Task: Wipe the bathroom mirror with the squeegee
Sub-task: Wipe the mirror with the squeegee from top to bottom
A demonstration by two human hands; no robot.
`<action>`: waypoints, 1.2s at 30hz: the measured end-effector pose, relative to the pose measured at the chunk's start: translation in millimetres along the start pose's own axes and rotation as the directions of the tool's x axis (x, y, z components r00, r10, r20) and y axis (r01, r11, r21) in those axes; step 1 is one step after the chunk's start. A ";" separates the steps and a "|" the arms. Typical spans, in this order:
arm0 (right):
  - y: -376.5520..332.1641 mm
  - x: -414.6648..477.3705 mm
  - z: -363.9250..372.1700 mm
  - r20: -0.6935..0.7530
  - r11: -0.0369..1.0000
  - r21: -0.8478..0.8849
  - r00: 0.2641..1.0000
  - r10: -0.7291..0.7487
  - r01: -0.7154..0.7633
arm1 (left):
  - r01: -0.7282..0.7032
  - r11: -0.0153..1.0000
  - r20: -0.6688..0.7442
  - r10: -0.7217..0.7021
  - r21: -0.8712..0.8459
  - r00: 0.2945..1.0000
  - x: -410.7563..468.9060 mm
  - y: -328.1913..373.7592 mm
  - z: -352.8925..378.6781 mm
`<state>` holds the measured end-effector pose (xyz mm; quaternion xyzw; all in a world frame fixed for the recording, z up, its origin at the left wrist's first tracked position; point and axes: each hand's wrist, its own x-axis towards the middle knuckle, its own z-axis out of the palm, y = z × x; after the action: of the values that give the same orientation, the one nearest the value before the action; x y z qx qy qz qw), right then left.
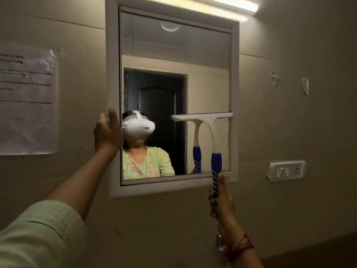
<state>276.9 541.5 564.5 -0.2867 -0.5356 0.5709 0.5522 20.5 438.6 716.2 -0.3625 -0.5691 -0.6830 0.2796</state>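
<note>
Leftmost, a crumpled paper notice [27, 101] hangs on the beige wall [81, 45], its print too blurred to read. Next, the left hand [107, 132] grips the left edge of the white frame [114, 55]: the thumb lies up the frame's front and the fingers [100, 118] curl round its outer edge. Probably this steadies the frame, or the person's reach, against the push of wiping. The mirror [208, 84] fills the frame; faint specks and streaks show near the glass's left border, so that side looks still to be wiped.

On the right part of the glass sits the squeegee [214, 136], blade level and a little below mid-height, its right end reaching the frame's inner edge. Its reflection meets it at the blade, so the blade seems to rest on the glass, well placed for a straight downward pull. The right hand [222, 202] holds the blue handle from below, fingers clamped round its lower end, thumb laid up along it for pressure.

Further right, a white switch plate [286, 171] and scraps of tape [305, 86] mark the wall. A tube light [231, 4] glows above the frame, lighting an otherwise dim room.
</note>
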 end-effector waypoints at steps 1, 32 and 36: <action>-0.4 -1.0 1.2 0.004 1.000 0.002 1.000 0.003 -0.003 | -0.001 1.000 -0.001 0.001 -0.001 1.000 0.0 0.2 -0.1; 7.3 -30.1 25.6 -0.044 0.982 0.150 0.992 0.122 -0.114 | 0.046 0.999 0.005 -0.046 0.022 0.999 3.0 1.3 -0.3; 17.6 -33.1 16.4 -0.101 0.981 0.130 0.983 0.155 -0.141 | 0.041 0.999 0.007 -0.041 0.026 0.999 2.5 -0.1 0.5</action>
<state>263.7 508.9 543.7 -0.3226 -0.4454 0.6255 0.5534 19.0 439.3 718.2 -0.3495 -0.5861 -0.6800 0.2680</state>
